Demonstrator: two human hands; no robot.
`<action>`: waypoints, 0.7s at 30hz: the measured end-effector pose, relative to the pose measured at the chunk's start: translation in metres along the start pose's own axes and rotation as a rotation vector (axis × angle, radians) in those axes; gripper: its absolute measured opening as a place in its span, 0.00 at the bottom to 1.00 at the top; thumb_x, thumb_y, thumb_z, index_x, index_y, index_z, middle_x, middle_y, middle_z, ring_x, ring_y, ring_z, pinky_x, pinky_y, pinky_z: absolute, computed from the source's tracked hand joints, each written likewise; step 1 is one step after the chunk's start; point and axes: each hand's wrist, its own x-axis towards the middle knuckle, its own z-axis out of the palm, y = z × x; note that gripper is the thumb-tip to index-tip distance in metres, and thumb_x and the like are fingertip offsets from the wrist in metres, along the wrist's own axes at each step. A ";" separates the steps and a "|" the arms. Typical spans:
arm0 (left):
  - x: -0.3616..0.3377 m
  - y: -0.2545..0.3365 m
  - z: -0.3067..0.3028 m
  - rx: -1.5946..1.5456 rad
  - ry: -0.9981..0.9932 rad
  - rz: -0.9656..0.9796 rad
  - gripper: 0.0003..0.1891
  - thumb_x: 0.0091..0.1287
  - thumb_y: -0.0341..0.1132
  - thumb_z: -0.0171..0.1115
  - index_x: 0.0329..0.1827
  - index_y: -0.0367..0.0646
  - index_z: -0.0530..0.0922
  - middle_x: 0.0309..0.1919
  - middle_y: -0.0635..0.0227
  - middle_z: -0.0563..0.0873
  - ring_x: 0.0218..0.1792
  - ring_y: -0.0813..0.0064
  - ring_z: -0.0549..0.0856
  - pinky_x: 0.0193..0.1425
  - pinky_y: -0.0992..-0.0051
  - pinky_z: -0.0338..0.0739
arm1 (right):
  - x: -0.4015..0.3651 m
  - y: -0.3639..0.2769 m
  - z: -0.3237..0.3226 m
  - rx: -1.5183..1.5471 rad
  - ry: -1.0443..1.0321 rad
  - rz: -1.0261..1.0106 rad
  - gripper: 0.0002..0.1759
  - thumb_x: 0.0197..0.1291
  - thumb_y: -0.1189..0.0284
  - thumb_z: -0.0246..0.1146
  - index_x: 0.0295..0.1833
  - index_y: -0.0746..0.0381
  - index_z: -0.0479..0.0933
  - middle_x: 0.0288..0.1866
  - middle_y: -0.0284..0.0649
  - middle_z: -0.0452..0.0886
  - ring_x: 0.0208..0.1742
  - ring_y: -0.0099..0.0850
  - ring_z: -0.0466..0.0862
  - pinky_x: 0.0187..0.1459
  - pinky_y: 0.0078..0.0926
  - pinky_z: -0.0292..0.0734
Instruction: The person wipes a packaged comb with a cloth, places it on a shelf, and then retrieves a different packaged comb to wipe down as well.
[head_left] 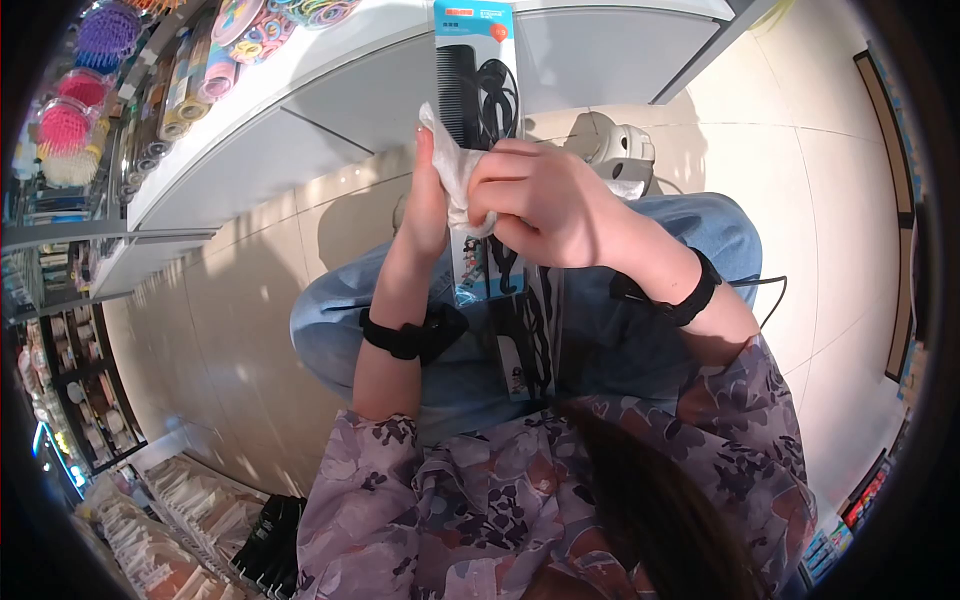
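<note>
where the comb pack (478, 70) stands upright above the jeans (700, 230), left hand (425, 205) braces its edge and right hand (545, 205) pinches a cloth (455, 170) against it; light, stiff, probably slick: best gripped by its edges.

One head-worn camera looks steeply down, fisheye-wide. The left hand (425, 205) and right hand (545, 205) sit close below it.

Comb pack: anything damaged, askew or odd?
Nothing stands out. The comb pack looks intact, held by the left hand while the right hand presses a white cloth on it. Another pack lies on the lap.
</note>
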 end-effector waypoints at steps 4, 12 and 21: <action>0.000 -0.002 -0.004 0.059 -0.025 0.029 0.31 0.69 0.53 0.18 0.60 0.39 0.60 0.49 0.62 0.74 0.50 0.72 0.75 0.54 0.74 0.70 | 0.000 -0.001 0.000 -0.014 0.001 0.021 0.03 0.40 0.77 0.55 0.25 0.60 0.70 0.28 0.34 0.72 0.36 0.36 0.73 0.35 0.32 0.72; 0.000 0.000 -0.001 0.074 0.003 0.036 0.31 0.69 0.53 0.19 0.59 0.38 0.61 0.50 0.61 0.74 0.51 0.72 0.74 0.55 0.73 0.69 | 0.001 -0.002 0.000 -0.033 0.024 0.014 0.06 0.36 0.81 0.54 0.25 0.61 0.72 0.29 0.34 0.74 0.34 0.37 0.73 0.34 0.32 0.72; 0.000 0.000 0.000 0.099 0.013 0.038 0.31 0.69 0.53 0.19 0.58 0.38 0.62 0.49 0.61 0.74 0.50 0.71 0.75 0.55 0.73 0.69 | 0.001 0.000 0.001 -0.056 0.019 -0.029 0.06 0.36 0.80 0.55 0.25 0.61 0.72 0.29 0.34 0.73 0.34 0.36 0.74 0.33 0.31 0.72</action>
